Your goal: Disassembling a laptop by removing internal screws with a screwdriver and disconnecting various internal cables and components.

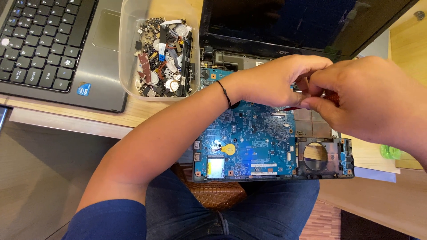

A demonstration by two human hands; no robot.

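Note:
An opened laptop lies in front of me with its blue motherboard point(249, 142) bared and its dark screen point(284, 22) tilted back. My left hand point(275, 80) reaches across the board, fingers pinched together over its upper right part. My right hand point(373, 102) meets it there and grips a red-handled tool point(331, 95), whose thin red tip point(291, 108) points left under my left fingers. A round yellow coin cell point(228, 149) sits on the board's lower left. What the tip touches is hidden by my fingers.
A clear plastic tub point(129, 49) with several small parts and screws stands left of the open laptop. A second, closed-base laptop with a black keyboard point(40, 40) sits at far left on the wooden table point(133, 115). A green object point(390, 152) lies at right.

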